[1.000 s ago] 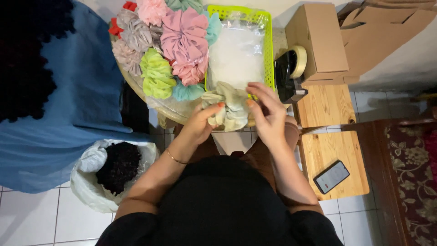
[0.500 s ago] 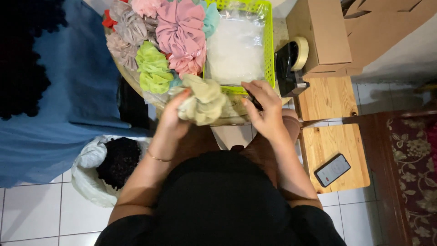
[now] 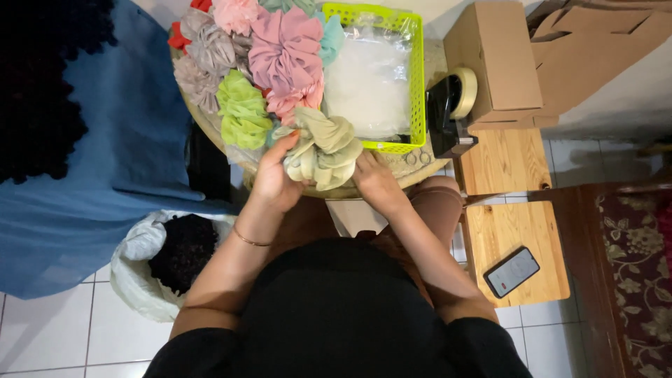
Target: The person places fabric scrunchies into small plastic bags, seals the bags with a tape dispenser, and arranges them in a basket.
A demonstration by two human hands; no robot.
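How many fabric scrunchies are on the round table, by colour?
Pale sage green fabric scrunchie, held by left hand and right hand: 1
Lime green: 1
Pink: at least 2
Grey: at least 2
Teal: 1
Red: 1
Total: at least 8

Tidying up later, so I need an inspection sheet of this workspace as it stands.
Surface: round table, crowded.
Job's things: pale green scrunchie, held by both hands.
Clutter: scrunchie pile; lime basket holding clear bags; tape dispenser.
Grippers: left hand and right hand grip the scrunchie.
Cables: nothing seen.
Surroundings: cardboard box, phone on wooden stool, bag of dark material, blue cloth.
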